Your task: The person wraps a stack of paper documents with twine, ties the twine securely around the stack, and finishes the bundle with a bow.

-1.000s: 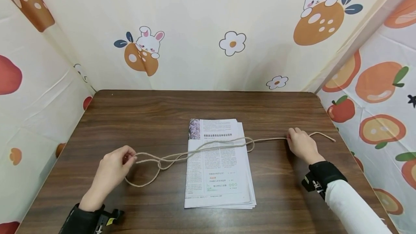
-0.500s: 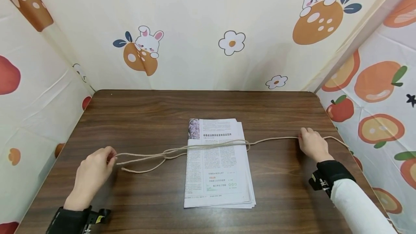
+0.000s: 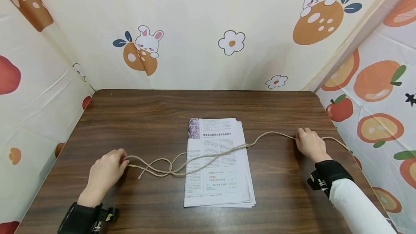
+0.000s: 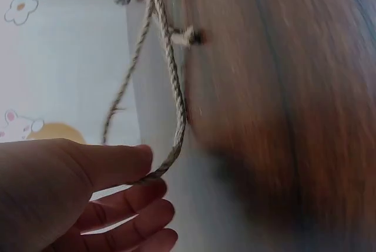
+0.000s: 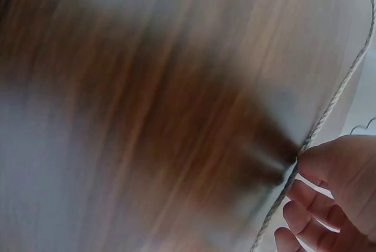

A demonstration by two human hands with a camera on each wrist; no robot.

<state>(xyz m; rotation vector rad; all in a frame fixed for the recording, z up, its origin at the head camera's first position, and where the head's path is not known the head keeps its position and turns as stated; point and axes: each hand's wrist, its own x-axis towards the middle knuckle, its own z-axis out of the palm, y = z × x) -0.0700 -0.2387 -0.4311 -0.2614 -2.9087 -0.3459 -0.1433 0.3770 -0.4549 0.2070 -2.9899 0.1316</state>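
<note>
- At nine o'clock from the newspaper [image 3: 218, 187], I see the left hand [image 3: 105, 170] pinching the rope [image 4: 175, 79].
- Toward three, the right hand [image 3: 311, 145] pinches it.
- Between them, it crosses the newspaper on the tabletop [image 3: 276, 194].

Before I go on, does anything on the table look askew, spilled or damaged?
Only slightly askew: the newspapers are not squared up, lower sheets peeking out along the right edge. The rope crosses itself loosely left of them. No spill or tear shows.
</note>
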